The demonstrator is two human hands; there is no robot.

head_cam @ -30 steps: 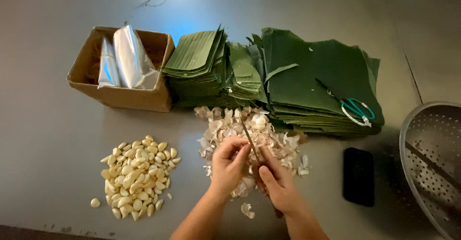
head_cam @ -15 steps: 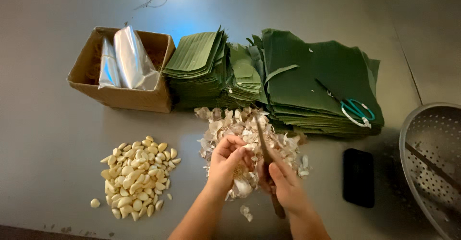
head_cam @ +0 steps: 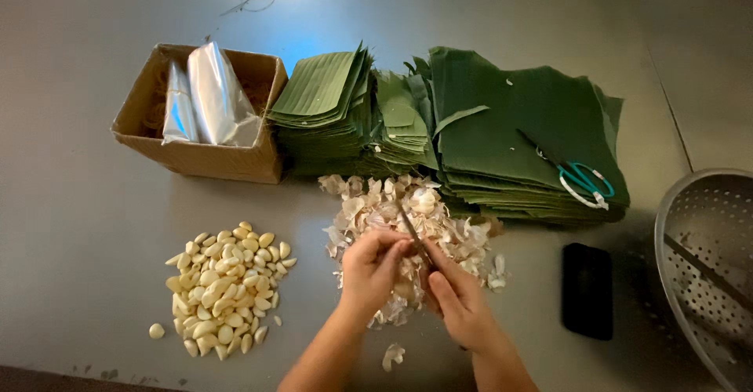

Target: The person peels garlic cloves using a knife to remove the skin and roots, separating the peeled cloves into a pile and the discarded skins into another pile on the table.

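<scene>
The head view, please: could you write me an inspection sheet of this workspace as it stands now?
Surface: grey metal table, dull glare at the far edge.
Job's things: left hand holds a garlic clove, mostly hidden; right hand holds a small knife over the pile of garlic skins; heap of peeled cloves to the left.
Clutter: stacks of cut green leaves with teal-handled scissors on top; cardboard box with plastic bags; black phone; perforated metal colander.
Grippers: both hands closed on their items.
Cables: nothing seen.
Surroundings: nothing seen beyond the table.
</scene>
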